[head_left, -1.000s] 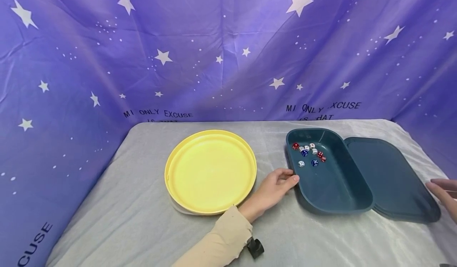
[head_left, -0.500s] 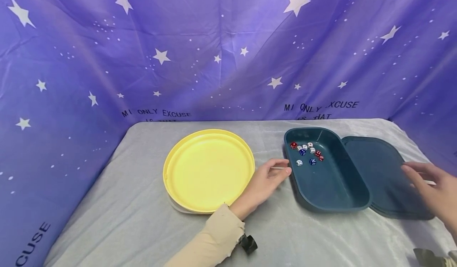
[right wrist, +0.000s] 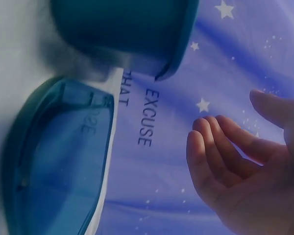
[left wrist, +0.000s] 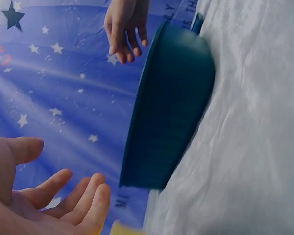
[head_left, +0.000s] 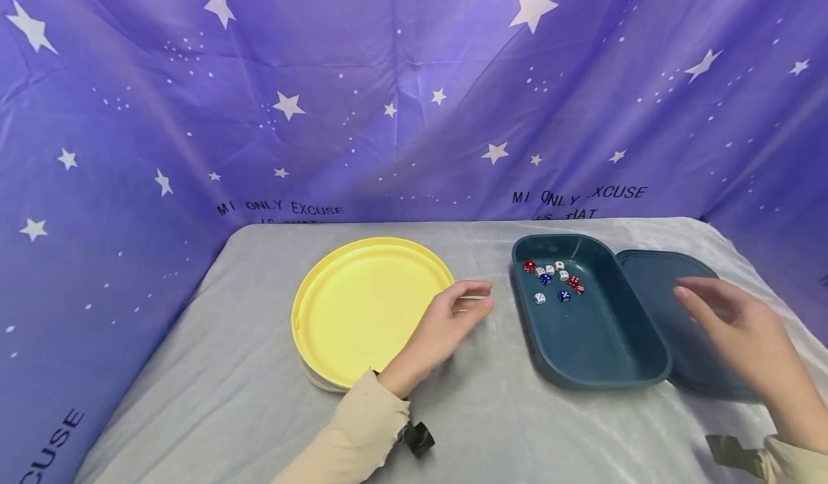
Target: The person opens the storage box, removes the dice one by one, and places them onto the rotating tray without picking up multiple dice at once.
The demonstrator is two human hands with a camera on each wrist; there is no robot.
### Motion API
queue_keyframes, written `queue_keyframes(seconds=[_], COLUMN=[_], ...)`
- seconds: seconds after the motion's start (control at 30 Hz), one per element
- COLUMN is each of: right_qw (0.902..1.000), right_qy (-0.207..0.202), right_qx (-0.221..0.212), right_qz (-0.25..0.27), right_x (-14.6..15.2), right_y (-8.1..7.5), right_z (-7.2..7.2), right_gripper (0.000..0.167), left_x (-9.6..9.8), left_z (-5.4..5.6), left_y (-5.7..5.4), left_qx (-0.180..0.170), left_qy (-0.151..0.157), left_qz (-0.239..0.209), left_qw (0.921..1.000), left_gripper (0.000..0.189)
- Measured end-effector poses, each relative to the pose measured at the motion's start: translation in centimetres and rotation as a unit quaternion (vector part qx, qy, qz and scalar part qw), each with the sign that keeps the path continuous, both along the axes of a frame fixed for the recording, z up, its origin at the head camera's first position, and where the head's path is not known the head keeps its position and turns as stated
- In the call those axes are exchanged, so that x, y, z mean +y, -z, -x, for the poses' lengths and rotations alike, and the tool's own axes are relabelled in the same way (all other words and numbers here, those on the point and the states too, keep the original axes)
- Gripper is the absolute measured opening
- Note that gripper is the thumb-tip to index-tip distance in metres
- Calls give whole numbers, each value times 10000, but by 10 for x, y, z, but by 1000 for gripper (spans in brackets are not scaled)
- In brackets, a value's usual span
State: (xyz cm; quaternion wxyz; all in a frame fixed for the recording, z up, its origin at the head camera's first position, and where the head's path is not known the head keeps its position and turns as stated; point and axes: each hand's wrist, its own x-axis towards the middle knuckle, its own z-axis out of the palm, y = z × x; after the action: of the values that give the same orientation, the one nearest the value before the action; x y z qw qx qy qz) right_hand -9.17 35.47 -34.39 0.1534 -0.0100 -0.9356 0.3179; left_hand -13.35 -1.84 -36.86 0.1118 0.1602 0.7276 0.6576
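My left hand [head_left: 446, 322] hovers over the right edge of the yellow round tray [head_left: 369, 311], its fingers relaxed and holding nothing. To its right stands a dark teal box [head_left: 601, 340], apart from the fingertips. Several red, white and blue dice [head_left: 546, 280] lie in the far left part of the box. My right hand [head_left: 744, 329] is raised above the teal lid [head_left: 666, 282], which lies flat to the right of the box. In the right wrist view the right fingers [right wrist: 206, 161] are loosely bent, with nothing between them and the thumb.
A grey cloth [head_left: 485, 426] covers the table. A purple curtain [head_left: 362, 52] with stars hangs behind it and along the sides. Under the yellow tray a pale rim [head_left: 317, 377] sticks out at the front left.
My left hand has drawn back leftward from the box's side to the yellow tray. From the right edge, my right hand has moved left over the lid. The dice have stayed in place.
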Motion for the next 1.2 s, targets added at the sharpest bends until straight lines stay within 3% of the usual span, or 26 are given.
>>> queue_keyframes(seconds=[0.17,0.37,0.57,0.87,1.2], right_qw=[9999,9994,9989,9956,9942], right_qy=[-76,-299,-439,-789,-925], right_qx=[-55,166,114,112,284], right_qz=[-52,74,109,494,468], right_x=[-10,-19,-27,-48,-66], right_y=[-5,-10,-16,-25,-29], right_z=[4,9,13,19,25], right_gripper=[39,38,39,37,35], left_x=[-22,-48,-72,-104,-137], left_z=[6,14,14,13,10], left_y=[-4,-9,-10,-12,-9], left_qx=[117,326,357,358,361], left_qy=[-48,-357,-501,-971,-1378], left_qz=[80,182,289,455,770], left_qw=[9999,9987,9977,9936,9868], left_gripper=[36,36,37,36,39])
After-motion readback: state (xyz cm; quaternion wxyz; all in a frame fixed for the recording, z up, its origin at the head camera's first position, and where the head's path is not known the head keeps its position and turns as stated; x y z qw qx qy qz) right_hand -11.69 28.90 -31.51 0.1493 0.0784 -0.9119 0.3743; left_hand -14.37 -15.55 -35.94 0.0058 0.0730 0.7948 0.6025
